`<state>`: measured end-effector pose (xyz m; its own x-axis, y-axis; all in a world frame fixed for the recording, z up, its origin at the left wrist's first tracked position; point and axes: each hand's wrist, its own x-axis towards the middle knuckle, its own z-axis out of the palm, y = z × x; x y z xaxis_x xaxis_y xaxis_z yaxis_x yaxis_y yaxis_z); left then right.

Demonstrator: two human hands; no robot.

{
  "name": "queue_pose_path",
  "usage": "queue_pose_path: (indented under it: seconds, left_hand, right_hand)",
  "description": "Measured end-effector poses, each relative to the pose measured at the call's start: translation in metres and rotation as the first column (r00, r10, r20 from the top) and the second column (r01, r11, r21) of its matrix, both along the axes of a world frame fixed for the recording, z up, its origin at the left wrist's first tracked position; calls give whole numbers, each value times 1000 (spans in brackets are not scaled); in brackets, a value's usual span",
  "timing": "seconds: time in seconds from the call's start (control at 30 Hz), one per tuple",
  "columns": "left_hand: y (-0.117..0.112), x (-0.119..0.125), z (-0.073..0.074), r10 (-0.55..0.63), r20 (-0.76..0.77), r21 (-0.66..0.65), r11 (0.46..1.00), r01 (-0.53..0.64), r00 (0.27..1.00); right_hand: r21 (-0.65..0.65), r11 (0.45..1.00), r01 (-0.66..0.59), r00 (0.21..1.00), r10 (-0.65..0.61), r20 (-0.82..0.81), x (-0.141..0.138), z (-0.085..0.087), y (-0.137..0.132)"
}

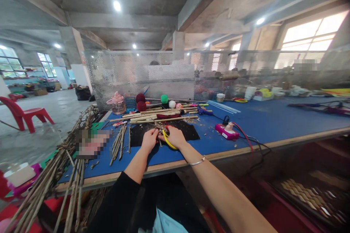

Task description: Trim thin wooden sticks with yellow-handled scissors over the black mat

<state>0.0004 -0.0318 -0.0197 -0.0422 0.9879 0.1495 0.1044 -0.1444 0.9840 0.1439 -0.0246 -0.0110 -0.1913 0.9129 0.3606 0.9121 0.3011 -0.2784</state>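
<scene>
My right hand [176, 137] is wrapped round yellow-handled cutters [169, 141], whose metal jaws point away to the left and are partly hidden. Close beside it, my left hand [149, 140] is closed in a pinch near the jaws. Between the two hands a short piece of twig [160, 143] shows, apparently in the left fingers. Both hands are over a black mat [191, 131] strewn with small wood chips. Just beyond lie several peeled sticks [164, 119]. To the left, cut twigs [118, 145] lie on the blue table [102, 167].
A large bundle of long branches [61, 167] overhangs the table's left end. Yarn balls [164, 98], a pink-lidded jar [118, 103] and a blue glue gun [204, 110] stand or lie farther back. At right is a pink power strip [226, 131] with cables. A perforated metal screen [142, 76] runs behind.
</scene>
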Motion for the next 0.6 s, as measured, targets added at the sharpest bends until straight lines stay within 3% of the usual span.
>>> queue_pose_path:
  seconds: [0.6]
  left_hand:
    - [-4,0,2,-122,-12,56,991,123,992]
  right_hand:
    - [-44,999,22,999,-24,-37,0,10,-7]
